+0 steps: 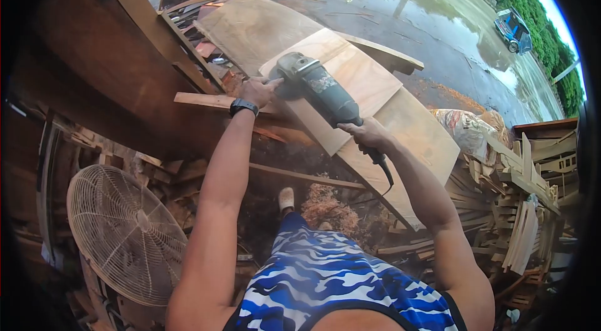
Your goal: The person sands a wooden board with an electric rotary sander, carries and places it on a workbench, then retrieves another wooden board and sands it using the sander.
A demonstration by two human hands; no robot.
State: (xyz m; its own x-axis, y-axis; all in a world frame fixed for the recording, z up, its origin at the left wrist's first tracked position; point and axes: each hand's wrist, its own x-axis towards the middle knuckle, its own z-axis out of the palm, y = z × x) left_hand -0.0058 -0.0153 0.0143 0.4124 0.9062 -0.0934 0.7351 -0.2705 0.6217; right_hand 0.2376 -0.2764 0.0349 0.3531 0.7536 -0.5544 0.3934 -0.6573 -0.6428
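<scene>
A large angle grinder [330, 94] with a worn grey-green body lies across a light wooden panel [369, 71], its disc end tilted toward the panel's left edge. My right hand [368, 133] is wrapped round its rear handle, where a black cord hangs down. At the head end, my left hand [255, 91] is closed beside the gear housing, seemingly on the side handle, which the fingers mostly hide. A dark watch [243, 106] is on my left wrist. Beneath the panel is a longer, dusty plywood board [416, 137].
A round wire-caged fan [125, 234] stands at lower left. Wood shavings [328, 209] lie near my foot. Stacked wood offcuts [519, 218] and a filled sack [464, 134] are at right. A large brown panel [106, 62] leans at left. Beyond is wet ground with a blue vehicle [513, 31].
</scene>
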